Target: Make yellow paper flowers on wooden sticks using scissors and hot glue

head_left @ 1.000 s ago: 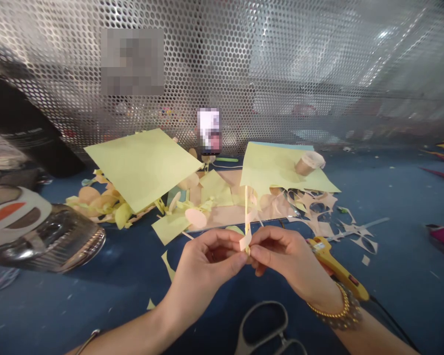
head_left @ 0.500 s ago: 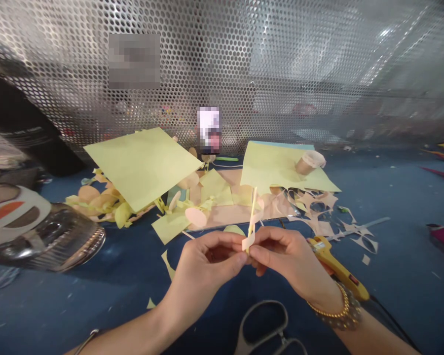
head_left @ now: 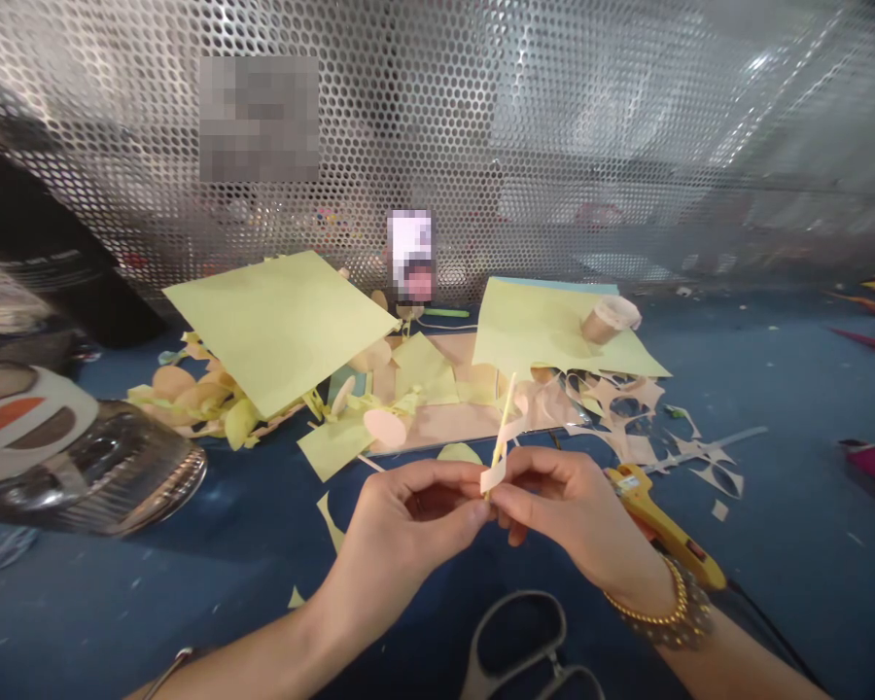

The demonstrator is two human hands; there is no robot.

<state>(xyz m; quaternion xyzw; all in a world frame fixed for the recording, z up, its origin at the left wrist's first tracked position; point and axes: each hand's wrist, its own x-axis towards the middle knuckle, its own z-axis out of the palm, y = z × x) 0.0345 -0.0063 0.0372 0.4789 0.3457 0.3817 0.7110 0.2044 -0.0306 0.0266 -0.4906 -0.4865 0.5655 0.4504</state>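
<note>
Between my two hands stands a thin yellow stick (head_left: 506, 418), slightly tilted, with a pale pink paper strip (head_left: 493, 475) curling around its lower part. My left hand (head_left: 427, 515) pinches the stick's lower end between thumb and fingers. From the other side, my right hand (head_left: 554, 496) pinches at the same spot, its fingertips touching the strip. The stick's bottom end is mostly hidden by the fingers. Just below the hands lie the grey handles of scissors (head_left: 517, 622). Beside my right wrist rests a yellow glue gun (head_left: 667, 530).
Large yellow-green sheets (head_left: 284, 326) lie over cut paper petals and scraps. A roll of tape (head_left: 609, 319) sits on the right sheet (head_left: 532, 321). A clear container (head_left: 131, 467) and a black bottle (head_left: 51, 253) stand left. A phone (head_left: 411, 255) leans against the perforated metal screen (head_left: 554, 117).
The stick's top has tilted a little to the right, and the paper strip has shifted slightly with it. Both hands keep nearly the same place and grip.
</note>
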